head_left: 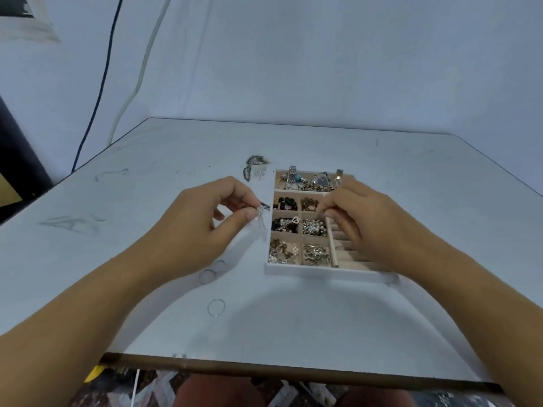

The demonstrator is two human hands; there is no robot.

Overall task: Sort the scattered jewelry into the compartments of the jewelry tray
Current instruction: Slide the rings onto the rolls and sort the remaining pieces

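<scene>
Nearest me on the white table [293,318] lies a thin silver ring [216,307]. Farther out, my left hand [202,221] pinches a small silvery piece [261,214] just left of the jewelry tray [293,270]. My right hand [367,227] hovers curled over the tray's right side; its grip I cannot tell. Beyond lie loose earrings [254,167].

Jewelry tray [293,270] on table [147,201]; loose rings [216,306] lie left of it.
</scene>
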